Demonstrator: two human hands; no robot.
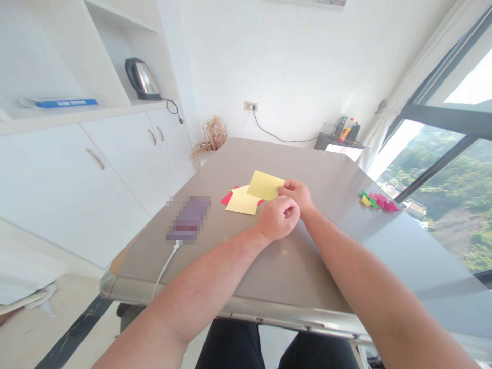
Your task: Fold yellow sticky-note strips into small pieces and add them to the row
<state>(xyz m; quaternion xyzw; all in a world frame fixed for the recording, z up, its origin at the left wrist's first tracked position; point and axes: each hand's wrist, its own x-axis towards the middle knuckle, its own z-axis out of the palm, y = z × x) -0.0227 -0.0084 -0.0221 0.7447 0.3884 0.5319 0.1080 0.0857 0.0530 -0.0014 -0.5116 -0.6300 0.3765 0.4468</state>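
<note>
My right hand pinches the right corner of a yellow sheet of paper, which is held tilted above the table. Just in front of it, my left hand is closed with its fingers curled in, and whatever it may hold is hidden. Under the raised sheet lies a paler yellow sheet, with part of a red sheet showing beneath. The left hand overlaps the lower edge of the raised sheet in this view; I cannot tell whether it touches it.
To the left on the grey table lies a blurred-out phone with a white cable. Several folded paper pieces in pink, green and yellow form a pile near the right edge. A window stands beyond that side.
</note>
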